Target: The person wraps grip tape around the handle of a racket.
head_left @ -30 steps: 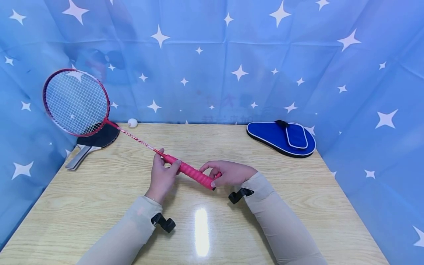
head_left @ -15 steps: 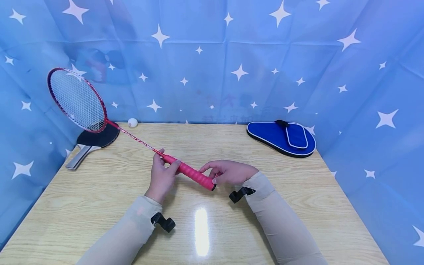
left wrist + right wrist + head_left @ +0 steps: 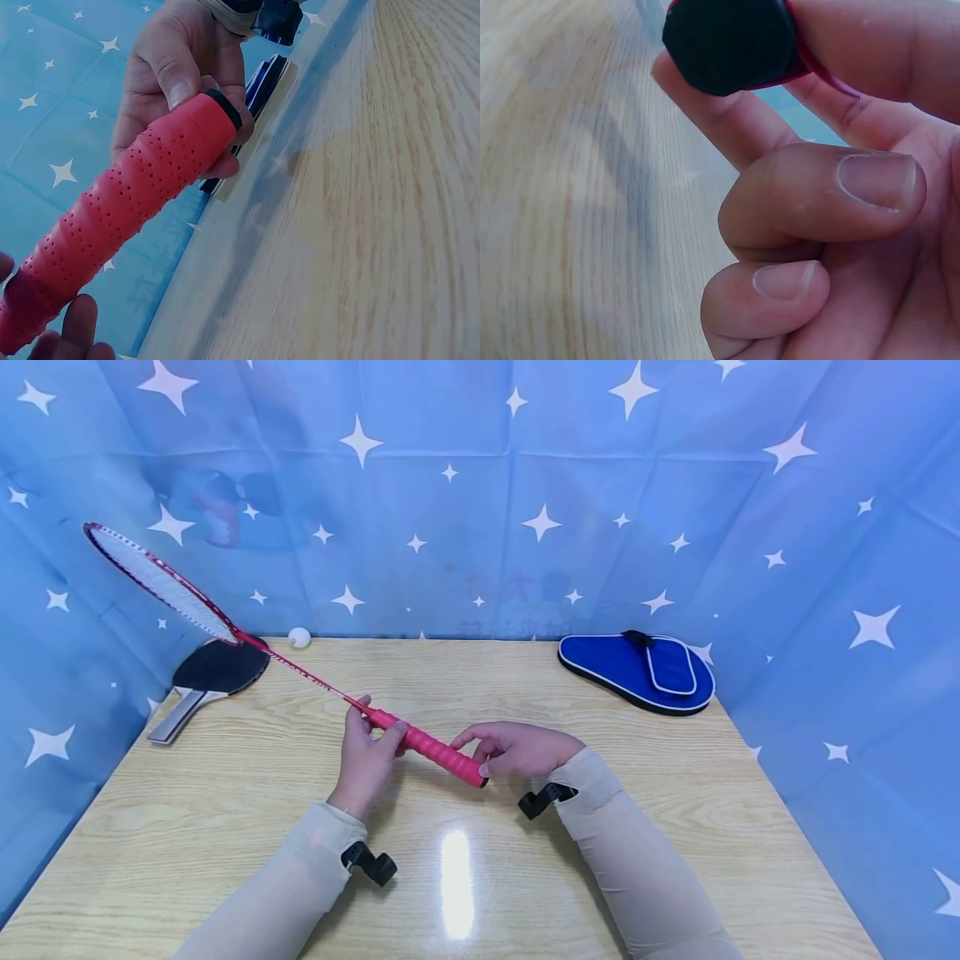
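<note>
A red badminton racket point(image 3: 300, 671) with white strings is held slantwise over the table, its head up at the left and tilted nearly edge-on in the head view. My left hand point(image 3: 367, 764) grips the upper end of its pink-red handle point(image 3: 442, 757), near the shaft. At the butt, my right hand point(image 3: 532, 749) pinches the handle between thumb and fingers. The left wrist view shows the perforated, ridged grip wrap point(image 3: 127, 199) and right thumb on it. The dark butt cap point(image 3: 731, 45) faces the right wrist camera, with a thin red strip beside the thumb.
On the wooden table point(image 3: 255, 785), a black table tennis bat point(image 3: 217, 670) lies at the back left, partly behind the racket head. Next to it is a white ball point(image 3: 299, 637). A blue racket case point(image 3: 622, 670) lies back right. A starry blue curtain point(image 3: 450, 527) surrounds the table.
The racket has turned about its long axis, so its head has gone from nearly face-on to nearly edge-on. Both hands have stayed almost in place on the handle.
</note>
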Available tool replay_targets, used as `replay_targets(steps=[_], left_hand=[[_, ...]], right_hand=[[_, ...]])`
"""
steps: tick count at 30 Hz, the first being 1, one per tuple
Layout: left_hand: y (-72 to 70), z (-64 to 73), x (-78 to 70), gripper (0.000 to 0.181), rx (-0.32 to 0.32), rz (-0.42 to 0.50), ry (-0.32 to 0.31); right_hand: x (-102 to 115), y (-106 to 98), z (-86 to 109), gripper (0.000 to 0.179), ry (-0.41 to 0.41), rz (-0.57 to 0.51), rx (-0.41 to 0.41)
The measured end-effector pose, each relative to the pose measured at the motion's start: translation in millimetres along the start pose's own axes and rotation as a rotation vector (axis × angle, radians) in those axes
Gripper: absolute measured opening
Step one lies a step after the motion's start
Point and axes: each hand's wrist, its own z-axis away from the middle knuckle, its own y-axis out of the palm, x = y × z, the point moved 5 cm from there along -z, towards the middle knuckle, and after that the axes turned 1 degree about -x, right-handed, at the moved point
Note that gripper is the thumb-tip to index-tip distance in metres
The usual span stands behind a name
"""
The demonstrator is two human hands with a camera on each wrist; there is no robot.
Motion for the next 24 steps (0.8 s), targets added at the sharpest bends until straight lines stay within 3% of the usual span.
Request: replay_targets(steps=[5,24], left_hand=[[-0.3,0.2,1.7,0.079,0.001,-0.022,-0.004],[2.2,0.9,-2.2,0.076,0.021,0.048,0.019]], right_hand=[[1.2,0.8,0.2,0.05,-0.02,-0.002,0.004],[0.4,-2.2,3.9,0.055,-0.006,-0.03,0.03]])
